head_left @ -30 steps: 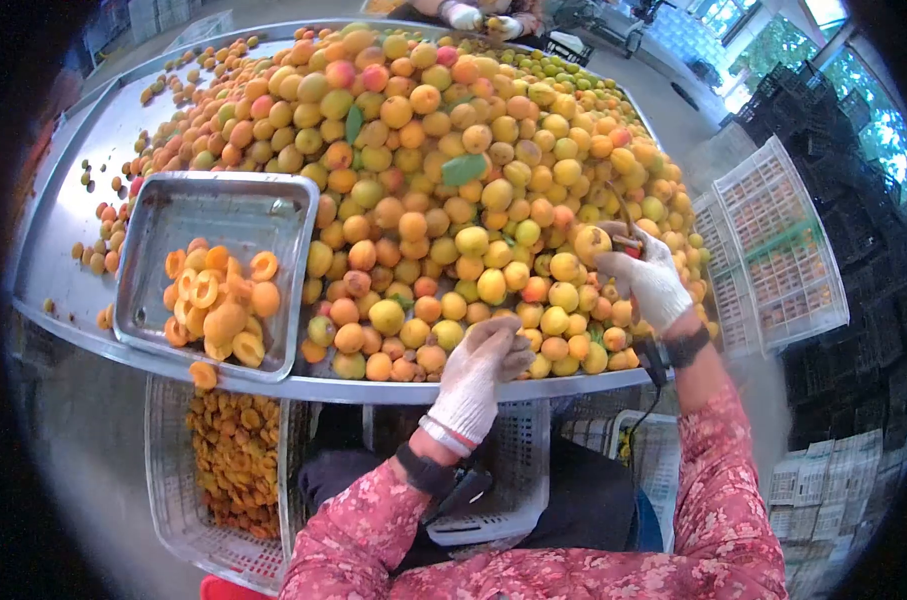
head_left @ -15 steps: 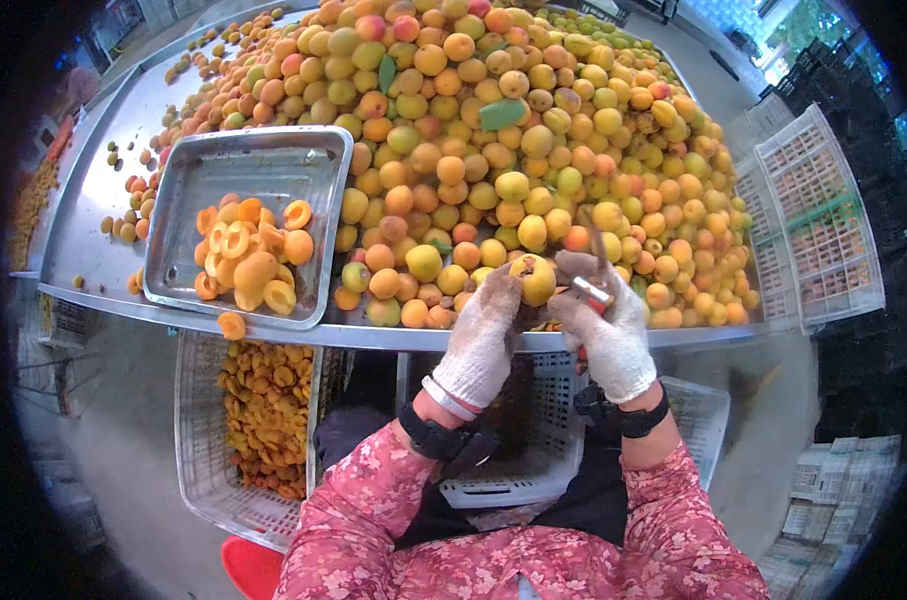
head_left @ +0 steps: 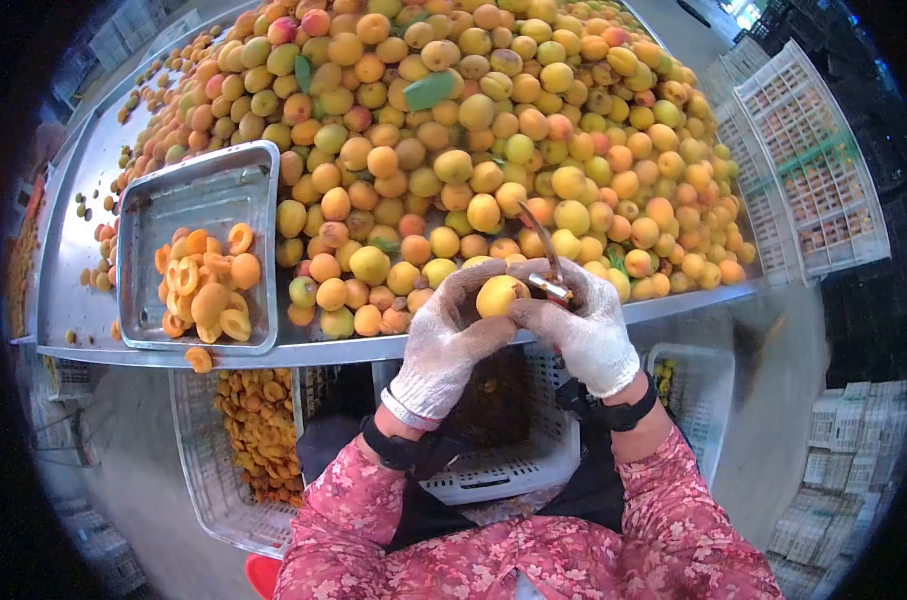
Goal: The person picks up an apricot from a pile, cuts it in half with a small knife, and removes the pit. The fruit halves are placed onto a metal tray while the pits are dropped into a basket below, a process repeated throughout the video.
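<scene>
My left hand (head_left: 445, 338), in a soiled white glove, has its fingers closed around a yellow apricot (head_left: 498, 297) just above the table's front edge. Right beside it, my gloved right hand (head_left: 585, 325) grips a small knife (head_left: 551, 288) with a curved dark blade pointing up and away from me. Fingertips of both hands meet near the fruit, and whether the knife touches it is hidden. Beyond them rises a large heap of whole apricots (head_left: 403, 160). On the left, a steel tray (head_left: 168, 205) holds cut apricot halves (head_left: 211, 292).
One apricot half (head_left: 199, 359) lies on the metal table's (head_left: 358, 354) front rim. Below stand a crate (head_left: 195, 470) of apricot halves, a crate (head_left: 473, 485) with dark contents, and another crate (head_left: 711, 400) at right. White crates (head_left: 818, 150) lean at the table's right end.
The apricot and both hands have moved slightly left and closer together. The fruit is turned, and the knife blade now stands higher in view. My head view has shifted a little.
</scene>
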Demonstrator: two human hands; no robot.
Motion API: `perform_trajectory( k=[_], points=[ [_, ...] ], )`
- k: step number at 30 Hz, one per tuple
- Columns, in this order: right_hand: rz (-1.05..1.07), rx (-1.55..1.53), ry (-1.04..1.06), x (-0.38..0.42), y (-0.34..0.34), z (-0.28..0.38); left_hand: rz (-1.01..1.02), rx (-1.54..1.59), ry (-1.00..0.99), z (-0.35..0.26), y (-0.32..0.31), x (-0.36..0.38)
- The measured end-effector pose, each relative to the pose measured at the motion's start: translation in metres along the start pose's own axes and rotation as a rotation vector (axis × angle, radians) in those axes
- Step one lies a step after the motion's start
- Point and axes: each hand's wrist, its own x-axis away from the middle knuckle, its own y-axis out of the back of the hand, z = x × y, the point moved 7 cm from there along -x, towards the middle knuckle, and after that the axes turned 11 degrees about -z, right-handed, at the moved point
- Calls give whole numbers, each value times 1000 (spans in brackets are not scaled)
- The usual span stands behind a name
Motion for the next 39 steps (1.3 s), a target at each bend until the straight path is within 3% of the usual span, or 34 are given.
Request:
perform_trajectory(
  k=[6,8,10,12,13,15,16,18,20,22,23,24,26,27,28,30,31,32,35,37,39],
  points=[
    [49,146,13,16,2,19,95,-45,-19,-15,6,12],
    [100,117,-199,27,-9,28,112,19,-24,-20,13,15],
    [114,-11,-200,27,-25,27,117,253,9,-23,26,19],
    [152,-402,-290,23,-49,31,132,457,-97,-28,36,22],
    [183,-430,-301,23,-58,41,122,457,-112,-28,42,21],
    [182,-375,-255,23,-68,53,-20,-105,-372,-35,56,18],
    [194,-351,-234,23,-70,56,159,644,-56,-25,52,17],
    [87,-321,-193,26,-68,53,102,659,-57,-29,55,21],
    [91,-324,-257,28,-64,30,176,640,-90,-39,54,23],
    [174,9,-124,26,-68,16,76,443,-117,-38,55,22],
    [177,-125,-360,32,-64,0,30,375,-158,-36,54,22],
    [179,-132,-364,37,-64,11,27,367,-155,-36,54,22],
    [27,-169,-75,36,-47,54,19,220,-161,-36,50,23],
    [-14,-397,-133,34,-37,61,48,327,-131,-28,48,19],
    [83,-335,65,40,-31,73,48,322,-128,-25,44,17],
    [159,-9,131,31,-28,43,-30,215,-127,-20,41,11],
    [130,144,305,25,-39,30,-17,186,-88,-26,34,12],
    [217,27,80,30,-37,12,-18,181,-83,-29,33,10],
    [181,-115,-20,27,-29,-9,7,21,-146,-21,26,3],
    [93,148,198,19,-15,-11,3,-47,-115,-17,24,3],
    [82,168,272,16,-7,-6,-3,2,-109,-10,17,-2]
  ],
)
